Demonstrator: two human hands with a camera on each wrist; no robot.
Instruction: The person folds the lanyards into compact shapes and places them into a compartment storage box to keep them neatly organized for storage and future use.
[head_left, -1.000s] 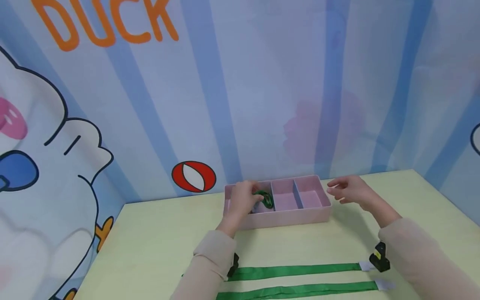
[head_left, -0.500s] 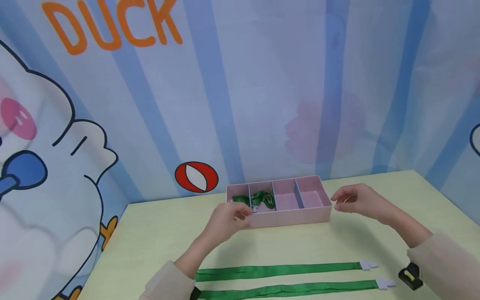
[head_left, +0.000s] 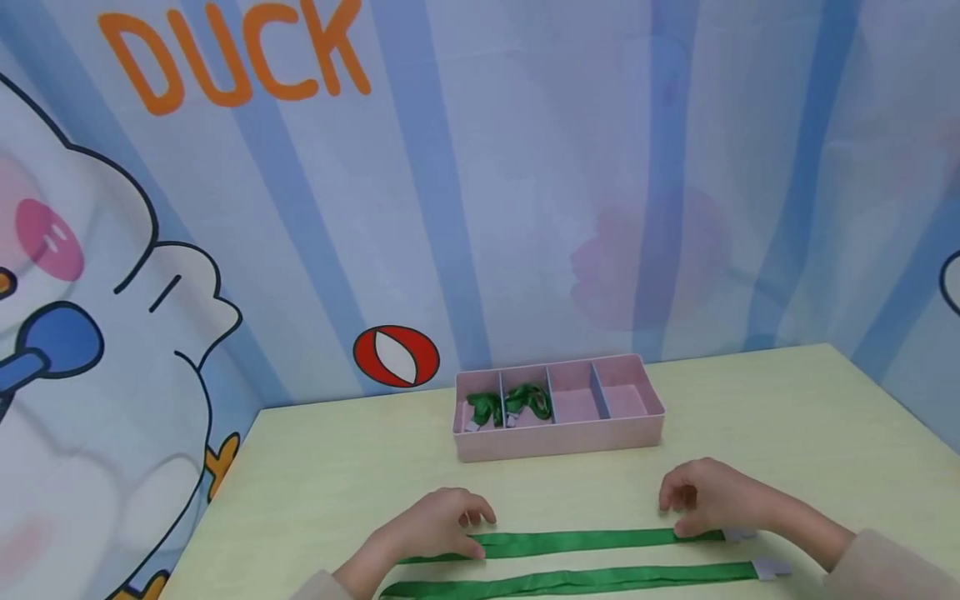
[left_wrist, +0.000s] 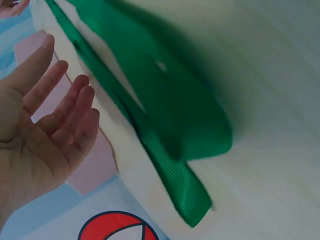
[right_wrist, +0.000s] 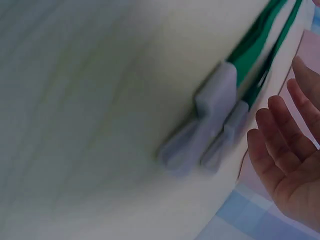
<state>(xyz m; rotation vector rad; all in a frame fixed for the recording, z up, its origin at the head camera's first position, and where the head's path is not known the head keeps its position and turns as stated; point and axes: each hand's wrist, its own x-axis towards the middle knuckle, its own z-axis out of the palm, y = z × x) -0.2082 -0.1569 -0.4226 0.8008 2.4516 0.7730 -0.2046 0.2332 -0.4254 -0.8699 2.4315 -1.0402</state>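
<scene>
Two green lanyards lie stretched side by side on the table, the far lanyard (head_left: 570, 543) and the near lanyard (head_left: 600, 578). Pale plastic clips (right_wrist: 217, 95) end them on the right. My left hand (head_left: 438, 525) hovers over the left part of the far lanyard, fingers loosely bent and nothing held. Above its right end, close to the clip, is my right hand (head_left: 712, 500), also holding nothing, with thumb tip right at the band. In the left wrist view, the looped ends of the green bands (left_wrist: 170, 110) lie beside the left hand's spread fingers.
Behind the lanyards stands a pink divided box (head_left: 562, 442). Its two left compartments each hold a bundled green lanyard (head_left: 486, 408), while the two right ones show bare floors. A printed cartoon backdrop (head_left: 525, 167) rises at the table's back edge.
My left hand has left the box's left compartments, where a bundled lanyard now lies in view, and come down toward me to the far lanyard. My right hand has also moved down from beside the box.
</scene>
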